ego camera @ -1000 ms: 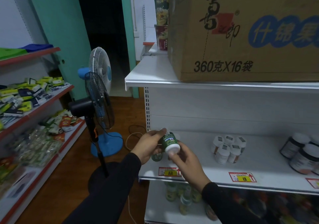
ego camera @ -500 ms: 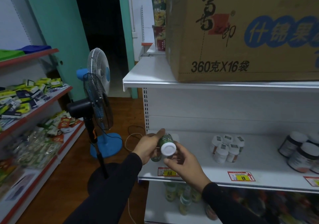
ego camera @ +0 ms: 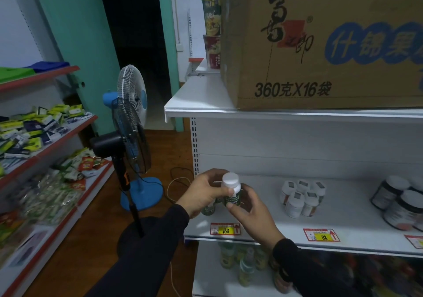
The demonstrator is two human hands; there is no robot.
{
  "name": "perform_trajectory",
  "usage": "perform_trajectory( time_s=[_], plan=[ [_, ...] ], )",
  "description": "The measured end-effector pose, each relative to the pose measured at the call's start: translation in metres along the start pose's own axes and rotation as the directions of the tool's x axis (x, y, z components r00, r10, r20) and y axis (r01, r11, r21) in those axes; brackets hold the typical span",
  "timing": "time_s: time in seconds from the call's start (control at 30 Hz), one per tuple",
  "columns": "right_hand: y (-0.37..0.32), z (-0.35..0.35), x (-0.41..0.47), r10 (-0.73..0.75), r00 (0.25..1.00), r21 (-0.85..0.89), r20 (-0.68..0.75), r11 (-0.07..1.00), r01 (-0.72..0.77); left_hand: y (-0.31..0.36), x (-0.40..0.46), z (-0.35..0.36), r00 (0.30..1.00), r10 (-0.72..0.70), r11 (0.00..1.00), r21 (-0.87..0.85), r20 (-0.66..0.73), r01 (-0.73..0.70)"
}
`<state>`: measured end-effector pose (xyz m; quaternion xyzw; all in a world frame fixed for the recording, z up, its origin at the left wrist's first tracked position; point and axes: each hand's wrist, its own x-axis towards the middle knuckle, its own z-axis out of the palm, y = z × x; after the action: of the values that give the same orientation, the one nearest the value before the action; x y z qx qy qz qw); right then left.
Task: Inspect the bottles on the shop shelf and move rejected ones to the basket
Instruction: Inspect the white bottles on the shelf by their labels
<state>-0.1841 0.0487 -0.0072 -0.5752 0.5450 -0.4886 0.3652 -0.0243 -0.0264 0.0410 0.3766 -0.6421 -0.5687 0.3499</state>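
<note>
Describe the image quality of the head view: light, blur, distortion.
Head view: dim, bluish light; the shelf edges bow from the wide-angle lens; the bottle held by both hands is fairly sharp, its label unreadable; the bottom-right corner is dark and smeared.

One bottle (ego camera: 231, 191) is held by two hands, left (ego camera: 204, 193) and right (ego camera: 251, 212). Right of it on the shelf (ego camera: 343, 228) stand five white bottles (ego camera: 301, 196), then at least three dark jars (ego camera: 399, 201). Two fans (ego camera: 130, 122) stand left of the shelf. One box (ego camera: 320, 45) sits above.
</note>
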Motion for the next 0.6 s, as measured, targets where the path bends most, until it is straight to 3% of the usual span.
perform_trajectory(
  time_s=[0.47,0.6],
  plan=[
    [0.004,0.009,0.013,-0.048,0.997,-0.219,-0.063,0.975,0.033,-0.017,0.001,-0.003,1.000,-0.016,0.999,0.044,0.016,0.015],
    [0.013,0.014,0.018,-0.017,0.996,-0.231,-0.091,0.973,-0.005,-0.026,0.000,-0.018,0.987,0.024,0.989,0.151,-0.158,0.000]
  ],
)
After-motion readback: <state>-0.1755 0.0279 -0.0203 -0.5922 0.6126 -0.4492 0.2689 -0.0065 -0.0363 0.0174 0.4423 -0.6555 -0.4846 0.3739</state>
